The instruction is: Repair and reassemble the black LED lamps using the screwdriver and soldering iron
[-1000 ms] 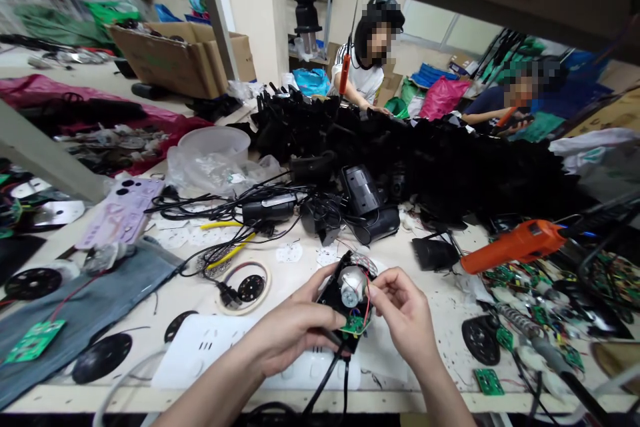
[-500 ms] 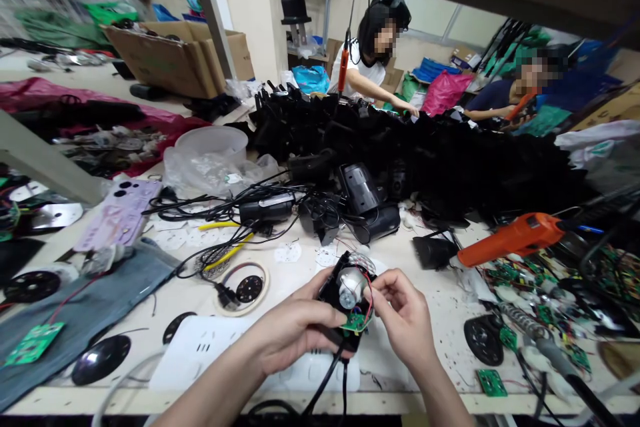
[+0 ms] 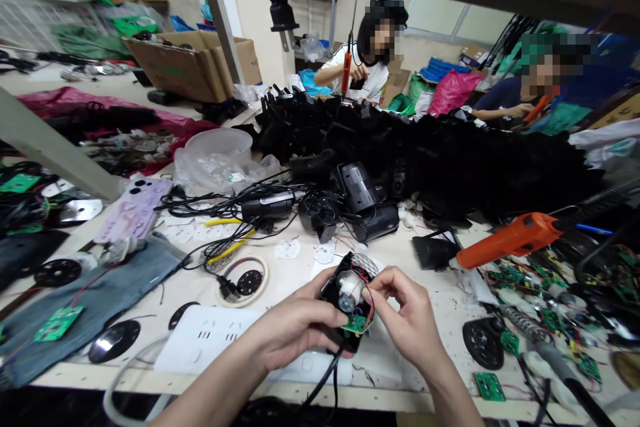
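Observation:
My left hand point(image 3: 295, 323) is closed around an opened black housing point(image 3: 330, 293), its thumb beside a small green circuit board point(image 3: 358, 323). A silvery motor point(image 3: 352, 288) sits inside the housing, its end facing me. My right hand point(image 3: 407, 307) pinches at the motor's right side, where a thin red wire point(image 3: 371, 312) runs between motor and board; the fingertips partly hide the wire. A thick black cord point(image 3: 327, 370) hangs from the housing's lower end. Beneath my left arm lies a white power strip point(image 3: 200, 340).
An orange electric screwdriver point(image 3: 510, 240) lies at right, near loose circuit boards point(image 3: 489, 386) and a soldering iron point(image 3: 560, 360). A tape roll point(image 3: 263, 290), yellow-handled tool point(image 3: 233, 245) and corded black devices point(image 3: 357, 187) lie ahead. Black parts point(image 3: 450, 153) are heaped behind; two people work beyond.
My hands stay on the housing, with the right fingertips shifting slightly at the wire. The view has turned a little. One co-worker's arm has drawn back from the heap towards a hanging orange tool.

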Action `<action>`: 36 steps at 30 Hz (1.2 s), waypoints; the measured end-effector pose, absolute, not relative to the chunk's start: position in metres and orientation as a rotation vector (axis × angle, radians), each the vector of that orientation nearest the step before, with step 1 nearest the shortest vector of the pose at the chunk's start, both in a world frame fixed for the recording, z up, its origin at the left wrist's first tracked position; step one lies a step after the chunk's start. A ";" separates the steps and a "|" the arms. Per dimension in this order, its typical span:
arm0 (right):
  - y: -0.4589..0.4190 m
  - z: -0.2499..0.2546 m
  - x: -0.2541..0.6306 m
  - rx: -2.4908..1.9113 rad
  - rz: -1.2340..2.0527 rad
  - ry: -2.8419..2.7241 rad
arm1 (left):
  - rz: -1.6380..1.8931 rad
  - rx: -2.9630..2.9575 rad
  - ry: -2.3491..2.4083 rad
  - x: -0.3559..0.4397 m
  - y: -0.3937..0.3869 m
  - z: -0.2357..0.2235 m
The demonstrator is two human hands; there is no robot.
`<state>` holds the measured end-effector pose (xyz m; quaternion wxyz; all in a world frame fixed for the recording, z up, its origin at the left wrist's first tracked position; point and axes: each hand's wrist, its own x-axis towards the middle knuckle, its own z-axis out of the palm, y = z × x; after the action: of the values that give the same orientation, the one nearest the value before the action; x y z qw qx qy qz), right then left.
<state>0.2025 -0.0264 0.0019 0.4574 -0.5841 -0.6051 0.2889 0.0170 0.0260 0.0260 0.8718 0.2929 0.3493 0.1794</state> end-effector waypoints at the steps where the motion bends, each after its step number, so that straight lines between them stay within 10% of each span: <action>1: -0.026 0.003 0.203 -1.432 0.715 -1.496 | 0.382 0.613 0.736 0.018 0.025 0.027; 36: -0.025 -0.013 0.172 -1.311 0.527 -1.603 | 0.499 0.745 0.862 0.001 0.018 0.034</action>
<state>0.1724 -0.0249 -0.0127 0.4814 -0.5379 -0.6575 0.2160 0.0006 0.0176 0.0344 0.8128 0.3488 0.4039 0.2336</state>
